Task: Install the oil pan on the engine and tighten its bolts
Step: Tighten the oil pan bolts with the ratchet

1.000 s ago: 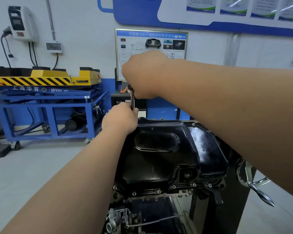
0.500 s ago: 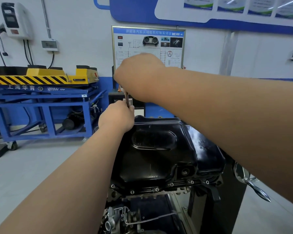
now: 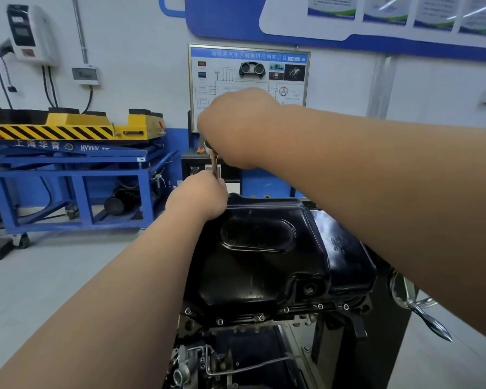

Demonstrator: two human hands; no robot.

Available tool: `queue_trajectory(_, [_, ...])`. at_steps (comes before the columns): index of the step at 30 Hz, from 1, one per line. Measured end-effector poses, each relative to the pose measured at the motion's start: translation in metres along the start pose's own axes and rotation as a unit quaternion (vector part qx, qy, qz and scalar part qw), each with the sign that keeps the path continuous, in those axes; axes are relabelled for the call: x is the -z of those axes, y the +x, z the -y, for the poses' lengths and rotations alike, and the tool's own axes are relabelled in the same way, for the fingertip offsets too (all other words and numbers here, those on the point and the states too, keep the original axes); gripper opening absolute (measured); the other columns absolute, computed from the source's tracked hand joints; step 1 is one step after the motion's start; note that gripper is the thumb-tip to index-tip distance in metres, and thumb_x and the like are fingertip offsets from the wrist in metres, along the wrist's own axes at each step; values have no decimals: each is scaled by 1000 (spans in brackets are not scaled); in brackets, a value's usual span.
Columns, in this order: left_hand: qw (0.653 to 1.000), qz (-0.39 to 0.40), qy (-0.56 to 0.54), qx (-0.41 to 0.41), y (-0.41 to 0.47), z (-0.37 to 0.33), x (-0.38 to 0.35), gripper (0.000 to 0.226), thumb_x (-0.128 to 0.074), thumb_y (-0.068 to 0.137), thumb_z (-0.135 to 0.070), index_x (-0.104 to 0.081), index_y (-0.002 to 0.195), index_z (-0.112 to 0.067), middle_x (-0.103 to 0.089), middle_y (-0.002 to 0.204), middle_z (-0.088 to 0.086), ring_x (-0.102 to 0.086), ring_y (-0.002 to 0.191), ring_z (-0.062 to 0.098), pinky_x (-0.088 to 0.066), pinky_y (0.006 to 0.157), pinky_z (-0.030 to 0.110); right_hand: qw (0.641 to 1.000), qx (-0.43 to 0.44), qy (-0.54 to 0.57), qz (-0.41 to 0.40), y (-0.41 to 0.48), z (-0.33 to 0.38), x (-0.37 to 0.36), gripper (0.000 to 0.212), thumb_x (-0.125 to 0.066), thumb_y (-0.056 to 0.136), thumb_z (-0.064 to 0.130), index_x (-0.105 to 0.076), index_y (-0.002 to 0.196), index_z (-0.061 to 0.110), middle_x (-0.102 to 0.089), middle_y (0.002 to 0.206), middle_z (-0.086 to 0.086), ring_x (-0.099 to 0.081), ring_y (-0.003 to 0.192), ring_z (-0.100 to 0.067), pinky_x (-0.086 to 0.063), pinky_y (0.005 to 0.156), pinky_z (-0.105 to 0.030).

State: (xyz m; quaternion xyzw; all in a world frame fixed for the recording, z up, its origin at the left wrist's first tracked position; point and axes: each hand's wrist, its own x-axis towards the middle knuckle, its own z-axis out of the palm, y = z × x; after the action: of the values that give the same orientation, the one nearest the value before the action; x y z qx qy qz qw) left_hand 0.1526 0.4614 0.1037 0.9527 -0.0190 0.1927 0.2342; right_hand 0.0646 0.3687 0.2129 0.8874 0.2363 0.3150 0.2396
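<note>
Grips curled round slim chrome steel tool (image 3: 214, 162): left hand (image 3: 198, 198) low, right hand (image 3: 236, 127) high, at far rim of glossy black moulded oil pan (image 3: 264, 265).

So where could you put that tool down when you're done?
The broad black top of the oil pan, behind its near bolt row, is bare. So is the grey floor before the blue cart. The pan's far corner is crowded: left hand, right hand, tool.

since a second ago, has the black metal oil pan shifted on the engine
No; the black oil pan sits unchanged under the framed wall diagram board.
</note>
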Motion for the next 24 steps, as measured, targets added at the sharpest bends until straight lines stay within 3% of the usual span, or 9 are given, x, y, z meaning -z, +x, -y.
queue_trajectory(2, [1000, -4, -5, 2, 1, 1, 1, 29, -32, 100, -26, -48, 86, -6, -51, 77, 15, -51, 76, 33, -42, 70, 40, 999, 27, -28, -5, 2, 2, 2, 15, -52, 86, 3, -46, 78, 13, -33, 68, -1, -45, 71, -25, -35, 69, -33])
queue_trajectory(3, [1000, -3, -12, 8, 0, 2, 0, 32, -32, 99, -27, -52, 91, -3, -54, 80, 20, -54, 80, 36, -44, 71, 41, 999, 32, -35, -7, 3, 3, 2, 16, -53, 86, 3, -46, 75, 13, -33, 68, 0, -45, 67, -24, -34, 70, -34])
queue_trajectory(6, [998, 42, -38, 28, -1, 1, 6, 39, -34, 98, -34, -59, 103, -4, -62, 105, 21, -57, 99, 37, -46, 84, 43, 1000, 11, -10, 0, 7, 1, -1, 26, -52, 88, 14, -40, 66, 17, -37, 67, 2, -36, 53, -17, -33, 53, -28])
queue_trajectory(9, [991, 124, -28, 32, 7, 0, 16, 45, -41, 97, -43, -58, 123, -11, -55, 130, 12, -51, 117, 31, -39, 100, 38, 999, -14, 22, 25, 8, -5, -2, 21, -50, 89, 37, -48, 77, 20, -41, 68, 3, -37, 55, -15, -23, 46, -26])
queue_trajectory(13, [982, 188, 17, 10, 20, 1, 11, 43, -41, 96, -42, -57, 124, -14, -56, 129, 8, -52, 118, 29, -39, 105, 43, 998, -21, 30, 46, 10, -9, -8, 39, -45, 89, 54, -41, 73, 19, -41, 68, 5, -35, 55, -15, -21, 46, -28])
queue_trajectory(16, [975, 222, 16, 21, 27, -1, 5, 43, -34, 98, -36, -53, 128, -13, -53, 134, 12, -49, 121, 32, -36, 106, 47, 998, -7, 46, 51, 12, -7, -11, 30, -53, 88, 46, -43, 79, 19, -39, 67, 4, -34, 55, -15, -21, 45, -28])
queue_trajectory(18, [979, 198, 15, 36, 30, 1, 4, 50, -35, 97, -40, -48, 135, -10, -48, 141, 13, -45, 126, 32, -34, 108, 45, 999, 18, 27, 42, 12, -10, -9, 21, -57, 89, 29, -44, 78, 17, -39, 66, 2, -35, 53, -16, -22, 45, -26])
queue_trajectory(20, [984, 170, 30, 51, 31, 2, 4, 50, -38, 92, -38, -53, 129, -7, -53, 134, 15, -50, 118, 33, -39, 103, 43, 998, 55, 4, 27, 14, -18, -7, 8, -53, 89, 10, -48, 84, 15, -38, 66, 0, -39, 54, -19, -24, 44, -27])
queue_trajectory(24, [983, 170, 28, 55, 32, 6, 2, 42, -38, 90, -32, -58, 118, -6, -57, 124, 17, -53, 110, 34, -41, 93, 38, 992, 123, -30, 11, 23, -21, -7, 19, -47, 82, -5, -56, 88, 11, -40, 73, -4, -55, 82, -32, -45, 62, -37])
